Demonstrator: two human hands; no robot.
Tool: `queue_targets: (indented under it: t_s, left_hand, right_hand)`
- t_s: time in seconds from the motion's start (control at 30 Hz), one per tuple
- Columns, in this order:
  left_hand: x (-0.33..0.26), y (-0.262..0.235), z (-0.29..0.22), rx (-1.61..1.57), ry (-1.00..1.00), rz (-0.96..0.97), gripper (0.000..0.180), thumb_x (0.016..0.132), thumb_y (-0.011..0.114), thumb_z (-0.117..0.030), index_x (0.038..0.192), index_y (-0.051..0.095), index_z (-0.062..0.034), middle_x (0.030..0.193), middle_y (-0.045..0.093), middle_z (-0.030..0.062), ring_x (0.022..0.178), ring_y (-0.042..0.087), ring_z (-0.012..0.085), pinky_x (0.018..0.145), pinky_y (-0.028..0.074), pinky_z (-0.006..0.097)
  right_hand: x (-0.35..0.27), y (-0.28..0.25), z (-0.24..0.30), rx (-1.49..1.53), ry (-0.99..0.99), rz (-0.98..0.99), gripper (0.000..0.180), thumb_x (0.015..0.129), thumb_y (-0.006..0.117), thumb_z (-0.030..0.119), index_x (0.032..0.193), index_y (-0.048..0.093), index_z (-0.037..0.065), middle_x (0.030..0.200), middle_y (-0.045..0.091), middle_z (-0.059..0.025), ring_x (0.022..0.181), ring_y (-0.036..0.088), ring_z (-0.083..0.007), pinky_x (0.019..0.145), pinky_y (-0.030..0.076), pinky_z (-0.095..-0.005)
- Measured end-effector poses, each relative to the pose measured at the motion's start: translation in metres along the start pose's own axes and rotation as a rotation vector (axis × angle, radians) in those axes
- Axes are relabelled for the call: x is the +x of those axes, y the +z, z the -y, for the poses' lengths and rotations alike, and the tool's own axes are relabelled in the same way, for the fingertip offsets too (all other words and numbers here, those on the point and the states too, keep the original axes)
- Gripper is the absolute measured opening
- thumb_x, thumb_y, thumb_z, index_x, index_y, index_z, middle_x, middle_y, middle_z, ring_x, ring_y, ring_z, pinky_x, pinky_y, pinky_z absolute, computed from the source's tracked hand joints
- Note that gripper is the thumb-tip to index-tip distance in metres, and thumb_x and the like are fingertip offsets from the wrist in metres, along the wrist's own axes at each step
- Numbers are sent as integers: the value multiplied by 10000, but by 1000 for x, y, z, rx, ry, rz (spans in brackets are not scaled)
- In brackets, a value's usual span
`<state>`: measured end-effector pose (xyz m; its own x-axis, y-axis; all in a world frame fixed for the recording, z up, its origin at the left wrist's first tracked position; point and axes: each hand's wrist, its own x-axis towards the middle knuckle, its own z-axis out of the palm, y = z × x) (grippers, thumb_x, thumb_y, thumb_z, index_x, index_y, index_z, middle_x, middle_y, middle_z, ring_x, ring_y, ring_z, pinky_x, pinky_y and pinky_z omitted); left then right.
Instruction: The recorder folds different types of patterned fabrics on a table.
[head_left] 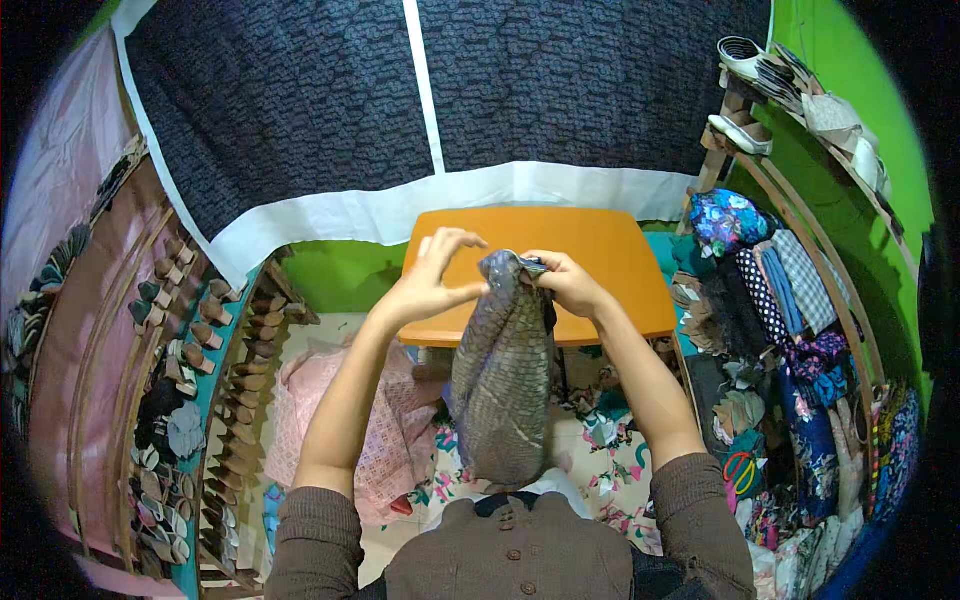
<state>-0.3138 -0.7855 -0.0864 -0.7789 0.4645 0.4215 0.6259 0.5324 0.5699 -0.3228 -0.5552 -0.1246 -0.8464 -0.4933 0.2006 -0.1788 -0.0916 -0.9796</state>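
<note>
A long piece of grey-brown, shiny material with a scale-like pattern [505, 390] hangs upright in front of my chest. I cannot tell whether it is cloth or imitation leather. My right hand [568, 282] is closed on its gathered top edge, where a bluish underside shows. On the other side, my left hand [438, 275] is open, fingers raised and curved apart. Its thumb tip lies beside the material's top; whether it touches is unclear. Behind both hands is an orange table [590, 250], and the material's top overlaps its front part.
Racks with many shoe forms [240, 440] line the left side. Pink cloth [370, 430] lies on the floor left of the table, beside floral scraps [615, 430]. Folded fabrics [790, 290] and scissors [741, 472] fill shelves at right. A dark curtain [560, 90] hangs behind the table.
</note>
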Motion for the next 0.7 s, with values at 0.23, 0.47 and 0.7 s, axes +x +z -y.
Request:
queue_targets:
  t_s: [0.23,0.47,0.7]
  left_hand:
    - [-22,33,31,-60,24,351,416,657,708,-409,987,621,-172,1310,328,148,1228,236,361,1025,191,468]
    - [-42,79,60,466,160,368,289,698,653,-347,916,670,-157,1226,429,118,1145,341,330,983,234,475]
    - [-38,52,53,247,355,-91,166,665,623,-36,817,578,-85,919,565,73,947,492,238,921,292,447]
  right_hand:
    - [-6,-13,24,383,26,152,342,765,490,52,1096,522,-28,1052,568,-106,943,544,-189,822,428,-315]
    - [-22,-35,46,520,-157,66,357,735,483,72,1068,493,-57,957,588,-112,872,585,-183,791,470,-301]
    - [-52,-92,43,133,-198,-346,302,763,438,32,1049,518,-26,925,588,-47,828,554,-123,758,432,-248]
